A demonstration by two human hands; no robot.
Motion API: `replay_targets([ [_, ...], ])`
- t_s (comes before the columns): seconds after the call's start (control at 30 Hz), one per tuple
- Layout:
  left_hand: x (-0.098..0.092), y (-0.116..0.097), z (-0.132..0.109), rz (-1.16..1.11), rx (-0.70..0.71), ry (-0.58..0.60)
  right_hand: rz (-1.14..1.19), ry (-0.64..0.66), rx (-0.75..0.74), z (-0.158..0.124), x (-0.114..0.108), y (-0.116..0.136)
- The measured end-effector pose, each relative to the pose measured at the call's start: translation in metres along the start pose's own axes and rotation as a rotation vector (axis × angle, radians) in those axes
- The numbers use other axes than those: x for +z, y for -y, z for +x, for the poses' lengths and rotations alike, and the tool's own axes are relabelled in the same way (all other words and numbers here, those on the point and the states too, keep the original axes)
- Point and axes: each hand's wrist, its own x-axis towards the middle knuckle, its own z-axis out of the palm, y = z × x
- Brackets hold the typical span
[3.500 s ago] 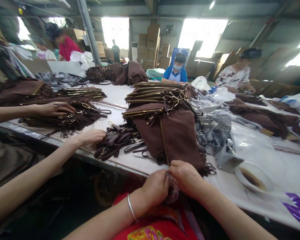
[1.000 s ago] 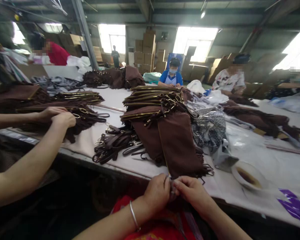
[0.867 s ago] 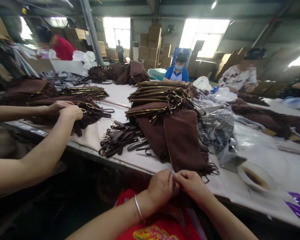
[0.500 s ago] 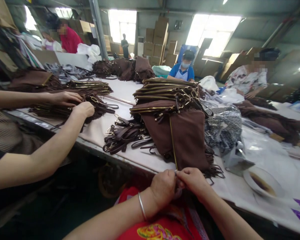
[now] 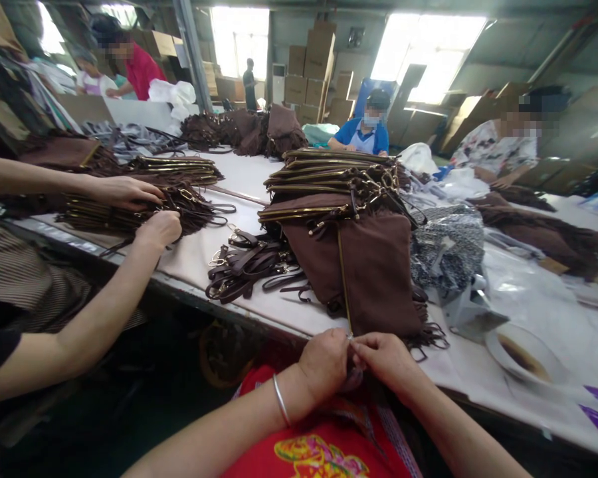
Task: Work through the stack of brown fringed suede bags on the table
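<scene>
A brown fabric bag with a gold zipper and fringe lies at the table's near edge. At the zipper's near end, my left hand is closed in a fist, with a silver bangle on its wrist. My right hand pinches right beside it, thumb and forefinger meeting the left fingers at a small shiny bit of the zipper end. The fingers hide most of what they grip. Behind the bag rises a stack of similar zippered bags with metal clasps. Left of it lies a heap of dark leather straps.
A co-worker's hands work at another bag pile on the left. To the right are a grey speckled plastic-wrapped bundle, a tape dispenser and a roll of tape. Other people stand around the table.
My hands stay together at the zipper end, barely shifted. The co-worker's near hand has moved slightly left and down. The view has tilted a little.
</scene>
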Motion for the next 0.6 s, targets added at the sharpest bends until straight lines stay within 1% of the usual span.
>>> replay_targets([
  [0.07, -0.002, -0.002, 0.002, -0.103, -0.039, -0.013, 0.002, -0.03, 0.004, -0.003, 0.002, -0.005],
  [0.1, -0.003, -0.004, 0.003, -0.167, -0.086, -0.026, -0.013, -0.05, 0.002, -0.004, 0.003, -0.007],
  [0.17, -0.005, -0.007, 0.006, -0.346, -0.225, -0.028, -0.043, -0.087, -0.003, -0.005, 0.004, -0.01],
  [0.33, -0.002, -0.013, 0.009, -0.959, -0.6, 0.094, -0.004, -0.113, -0.013, -0.009, 0.01, -0.017],
  [0.4, 0.001, -0.015, 0.007, -1.108, -0.685, 0.135, 0.022, -0.14, -0.015, -0.012, 0.013, -0.018],
  [0.47, 0.002, -0.016, 0.002, -1.157, -0.683, 0.166, 0.041, -0.165, -0.029, -0.015, 0.014, -0.017],
  [0.5, 0.002, -0.016, 0.001, -1.131, -0.666, 0.157, 0.046, -0.17, -0.038, -0.014, 0.012, -0.015],
  [0.53, 0.0, -0.016, 0.0, -1.085, -0.658, 0.158, 0.046, -0.169, -0.044, -0.011, 0.008, -0.012],
  [0.57, -0.002, -0.015, 0.002, -0.997, -0.635, 0.155, 0.042, -0.164, -0.049, -0.006, 0.001, -0.007],
  [0.6, -0.005, -0.014, 0.006, -0.873, -0.596, 0.139, 0.032, -0.187, -0.065, 0.0, -0.009, -0.001],
])
